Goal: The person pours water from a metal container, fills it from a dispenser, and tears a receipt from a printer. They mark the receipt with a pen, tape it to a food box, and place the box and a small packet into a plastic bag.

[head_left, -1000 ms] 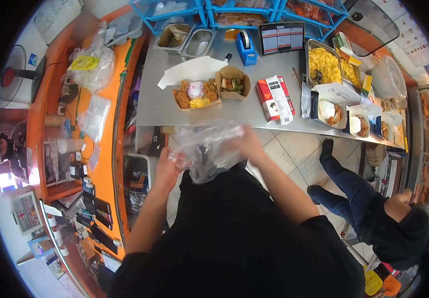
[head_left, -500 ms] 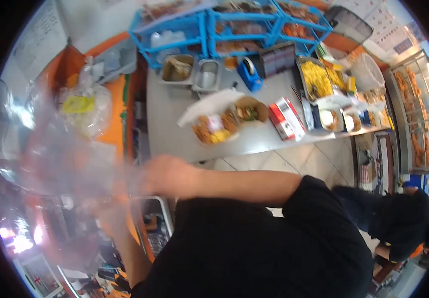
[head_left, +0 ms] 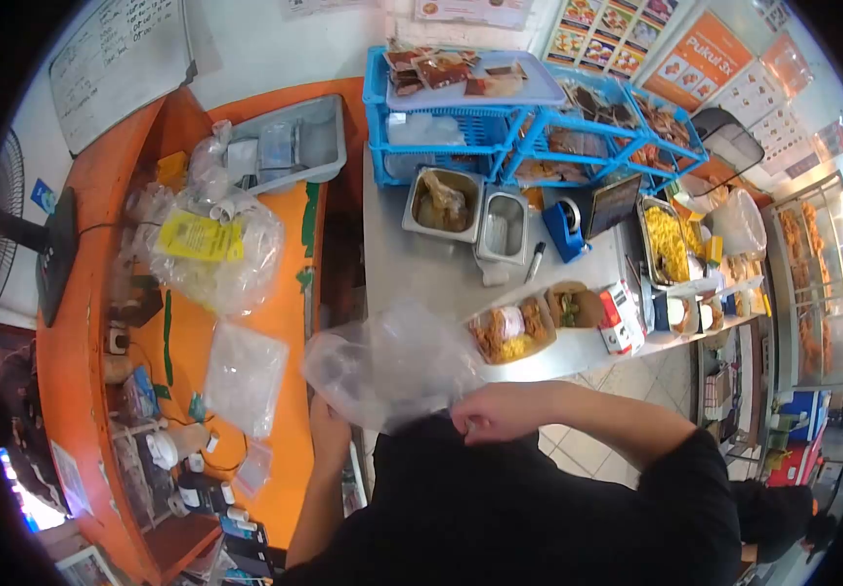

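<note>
A clear plastic bag hangs spread between my two hands in front of my black shirt, partly smeared by motion. My right hand is closed, its curled fingers at the bag's right edge. On the other side, my left hand grips the bag's left edge, its fingers partly hidden by the plastic. Just beyond the bag, an open food box with fried pieces and yellow food sits on the metal table. Beside it stands a brown box with greens inside.
On the orange counter at left lie a stack of clear bags and a plastic bundle with a yellow label. Metal pans, a blue tape dispenser and blue racks stand at the back. Another person is at lower right.
The bag and both hands have moved from over the left counter to in front of my body. My view has turned, so the table appears further right.
</note>
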